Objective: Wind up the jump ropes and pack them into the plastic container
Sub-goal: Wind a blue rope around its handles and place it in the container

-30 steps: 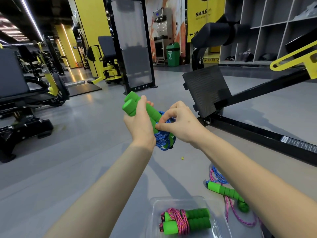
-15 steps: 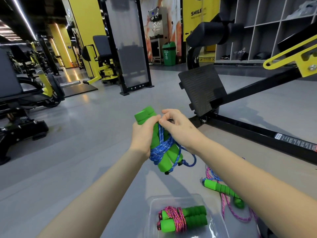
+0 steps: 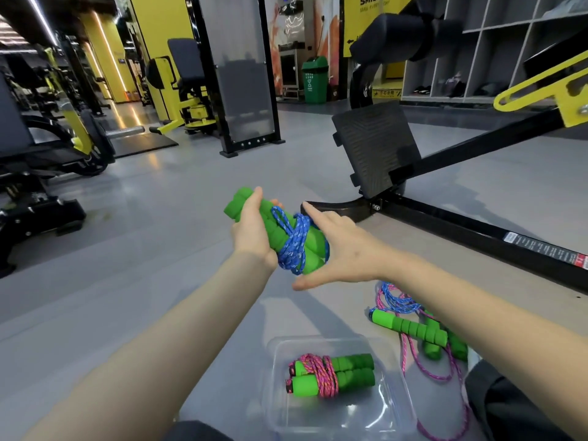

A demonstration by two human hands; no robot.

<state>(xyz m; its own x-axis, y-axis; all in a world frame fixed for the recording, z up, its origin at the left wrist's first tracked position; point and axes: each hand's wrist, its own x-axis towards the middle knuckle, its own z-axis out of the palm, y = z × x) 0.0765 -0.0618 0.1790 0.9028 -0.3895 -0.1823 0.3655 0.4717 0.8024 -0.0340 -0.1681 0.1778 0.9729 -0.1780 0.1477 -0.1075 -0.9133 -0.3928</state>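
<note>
Grey floor (image 3: pixel 159 249). Clear plastic container (image 3: pixel 396 409) at bottom, wound pink rope (image 3: pixel 331 374) inside, loose ropes (image 3: pixel 413 329) just right of it. Blue-wrapped jump rope (image 3: pixel 296 243) up in the air between hands: left hand (image 3: pixel 251 233) grips its green handles, right hand (image 3: pixel 346 253) has fingers spread straight, palm against bundle's lower end.

Site: gym | far left of my left hand (image 3: pixel 251 237): yellow-black weight machines (image 3: pixel 178 87) | just beyond my grip: black footplate (image 3: pixel 375 151) on a steel frame | far right: open cubby shelves (image 3: pixel 509 52) | far ahead: yellow banner (image 3: pixel 366 27) | below: grey floor (image 3: pixel 159 218)
</note>
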